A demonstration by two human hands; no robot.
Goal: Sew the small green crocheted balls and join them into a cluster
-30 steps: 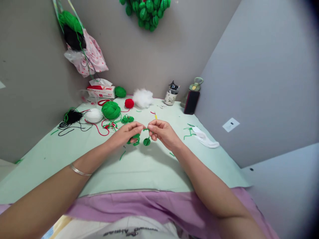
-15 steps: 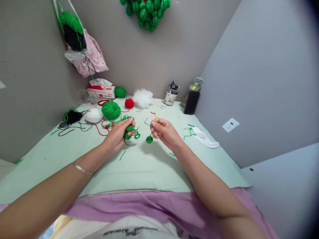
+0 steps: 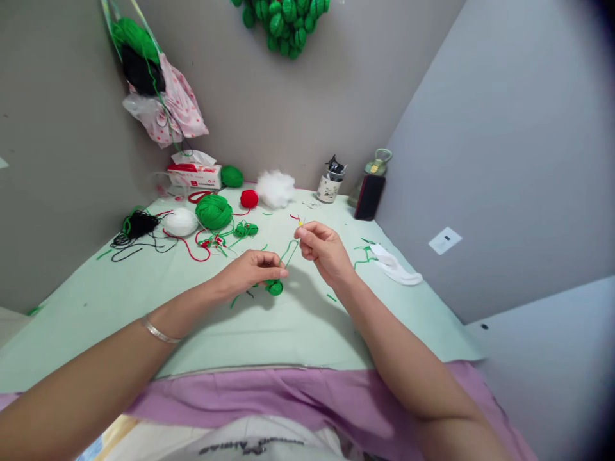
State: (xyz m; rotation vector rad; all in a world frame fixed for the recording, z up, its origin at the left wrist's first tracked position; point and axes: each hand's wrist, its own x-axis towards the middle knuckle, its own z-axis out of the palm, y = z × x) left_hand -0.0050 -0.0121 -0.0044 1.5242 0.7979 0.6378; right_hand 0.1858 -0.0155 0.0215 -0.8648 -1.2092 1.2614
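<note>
My left hand (image 3: 259,269) is closed over small green crocheted pieces; a round green ball (image 3: 274,288) shows below its fingertips, and the rest is covered by the fingers. A loop of green yarn (image 3: 290,248) rises from there to my right hand (image 3: 319,246), which is closed in a pinch at the yarn. Just above the right fingertips a small yellow piece (image 3: 300,224) shows with a thin line beside it; whether the fingers grip it I cannot tell. Short green yarn ends lie under the left hand.
Behind my left hand lie a green yarn ball (image 3: 214,212), a white yarn ball (image 3: 180,221), black yarn (image 3: 141,225) and a red yarn ball (image 3: 248,199). White stuffing (image 3: 275,189), a pen cup (image 3: 330,182) and a phone (image 3: 369,197) stand farther back. A white cloth piece (image 3: 396,266) lies right.
My left hand has moved right and down, turning palm down over the green pieces. The green ball that hung below my right hand is now at my left fingertips, with yarn looped between the hands.
</note>
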